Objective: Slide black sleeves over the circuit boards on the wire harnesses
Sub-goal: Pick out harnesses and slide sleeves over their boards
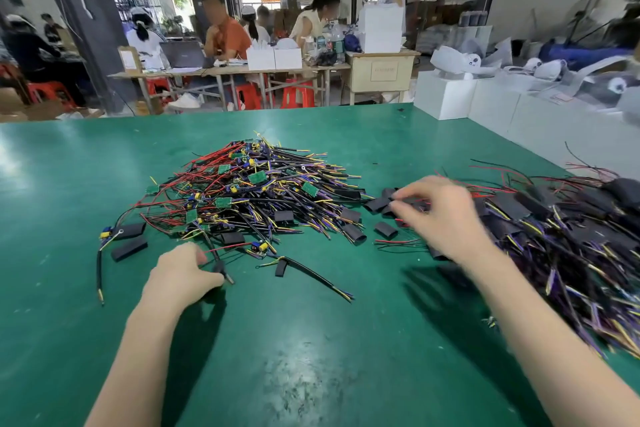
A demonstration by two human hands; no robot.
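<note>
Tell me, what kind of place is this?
Most likely a small electronics assembly workshop: a pile of wire harnesses with bare green boards on a green bench, loose black sleeves for hand fitting, and other workers seated at tables behind.

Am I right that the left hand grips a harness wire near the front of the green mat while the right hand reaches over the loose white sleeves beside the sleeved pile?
Not quite: the head view shows the loose sleeves are black, not white. The left hand does grip a harness wire on the green mat, and the right hand reaches over them beside the sleeved pile.
</note>
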